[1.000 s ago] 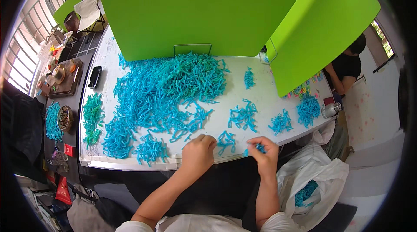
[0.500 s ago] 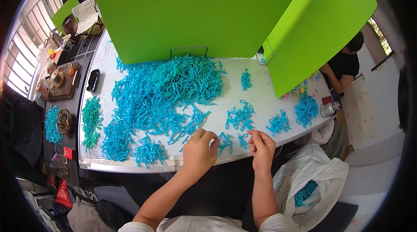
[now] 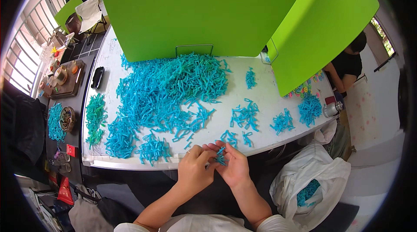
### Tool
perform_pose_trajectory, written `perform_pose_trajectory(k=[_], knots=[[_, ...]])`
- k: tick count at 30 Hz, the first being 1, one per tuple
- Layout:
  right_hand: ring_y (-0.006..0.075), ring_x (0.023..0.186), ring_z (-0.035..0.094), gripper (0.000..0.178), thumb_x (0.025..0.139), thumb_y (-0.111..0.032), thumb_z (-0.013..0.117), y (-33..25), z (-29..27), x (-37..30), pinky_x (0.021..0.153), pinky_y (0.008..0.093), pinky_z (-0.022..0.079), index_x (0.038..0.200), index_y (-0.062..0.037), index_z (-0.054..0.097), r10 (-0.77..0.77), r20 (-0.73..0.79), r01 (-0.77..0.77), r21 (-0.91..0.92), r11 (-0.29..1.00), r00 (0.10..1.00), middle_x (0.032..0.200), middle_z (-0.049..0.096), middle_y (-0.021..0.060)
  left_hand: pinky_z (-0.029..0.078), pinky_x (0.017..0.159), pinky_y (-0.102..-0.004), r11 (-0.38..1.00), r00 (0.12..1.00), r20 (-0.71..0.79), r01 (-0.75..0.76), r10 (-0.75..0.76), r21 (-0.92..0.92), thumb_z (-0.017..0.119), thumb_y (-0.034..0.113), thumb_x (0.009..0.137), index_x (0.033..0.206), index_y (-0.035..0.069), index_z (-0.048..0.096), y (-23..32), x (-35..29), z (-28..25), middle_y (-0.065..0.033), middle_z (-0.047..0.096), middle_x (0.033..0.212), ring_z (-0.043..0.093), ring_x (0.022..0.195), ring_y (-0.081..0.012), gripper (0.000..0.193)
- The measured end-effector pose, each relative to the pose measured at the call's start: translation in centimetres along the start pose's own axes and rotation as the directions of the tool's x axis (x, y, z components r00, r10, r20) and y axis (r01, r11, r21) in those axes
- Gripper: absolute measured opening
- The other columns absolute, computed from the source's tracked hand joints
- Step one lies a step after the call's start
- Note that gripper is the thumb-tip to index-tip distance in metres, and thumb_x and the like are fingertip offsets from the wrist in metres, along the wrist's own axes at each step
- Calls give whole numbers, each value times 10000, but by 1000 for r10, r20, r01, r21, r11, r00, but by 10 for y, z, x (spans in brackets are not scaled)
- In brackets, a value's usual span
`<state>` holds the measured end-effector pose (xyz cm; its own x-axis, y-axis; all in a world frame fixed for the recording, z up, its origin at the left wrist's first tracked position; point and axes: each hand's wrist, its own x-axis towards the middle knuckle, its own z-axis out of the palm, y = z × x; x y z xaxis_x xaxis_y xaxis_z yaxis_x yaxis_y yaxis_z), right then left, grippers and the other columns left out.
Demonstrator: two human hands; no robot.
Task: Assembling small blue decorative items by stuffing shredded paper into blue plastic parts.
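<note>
At the table's front edge my two hands are together. My right hand [image 3: 236, 167] is cupped palm up, holding several small blue plastic pieces [image 3: 220, 158], thin and forked like clips. My left hand [image 3: 194, 170] touches its fingers, thumb and fingertips pinched beside those pieces; whatever the pinch holds is hidden. Just beyond my hands lie small groups of the same pieces, one nearer cluster [image 3: 229, 137] and a larger one [image 3: 244, 115]. To the left spreads a big blue-green heap [image 3: 169, 88] of them.
Green upright panels [image 3: 195, 14] stand across the back of the white table [image 3: 265, 138]. Greener pieces [image 3: 95, 119] lie at the left beside a black tray [image 3: 98, 77]. A white sack [image 3: 282, 186] with blue pieces stands at lower right. Another person [image 3: 347, 67] sits behind the right panel.
My right hand has moved left from the small clusters to meet my left hand, turning palm up with blue pieces showing in it. The view has shifted slightly.
</note>
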<state>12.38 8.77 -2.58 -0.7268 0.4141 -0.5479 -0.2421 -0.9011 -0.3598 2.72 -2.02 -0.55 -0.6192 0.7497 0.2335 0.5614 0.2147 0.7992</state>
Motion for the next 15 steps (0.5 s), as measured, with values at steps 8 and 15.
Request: perform_pose_trajectory(k=[8, 15], knots=[[330, 1196, 582, 250, 1010, -214, 522, 12, -6, 1, 986, 412, 497, 1110, 1, 598, 6, 16, -7, 52, 999, 1000, 1165, 636, 174, 472, 518, -310, 991, 998, -8, 56, -58, -120, 804, 6, 655, 804, 69, 728, -13, -6, 2, -68, 600, 792, 578, 594, -187, 179], [214, 958, 634, 267, 990, -247, 572, 13, -7, -9, 807, 343, 549, 1100, -7, 611, 4, -187, -12, -43, 999, 982, 1036, 648, 127, 458, 519, -270, 946, 977, 53, 214, -208, -244, 797, -13, 700, 800, 28, 728, -10, 2, -16, -68, 622, 722, 575, 560, -130, 128]])
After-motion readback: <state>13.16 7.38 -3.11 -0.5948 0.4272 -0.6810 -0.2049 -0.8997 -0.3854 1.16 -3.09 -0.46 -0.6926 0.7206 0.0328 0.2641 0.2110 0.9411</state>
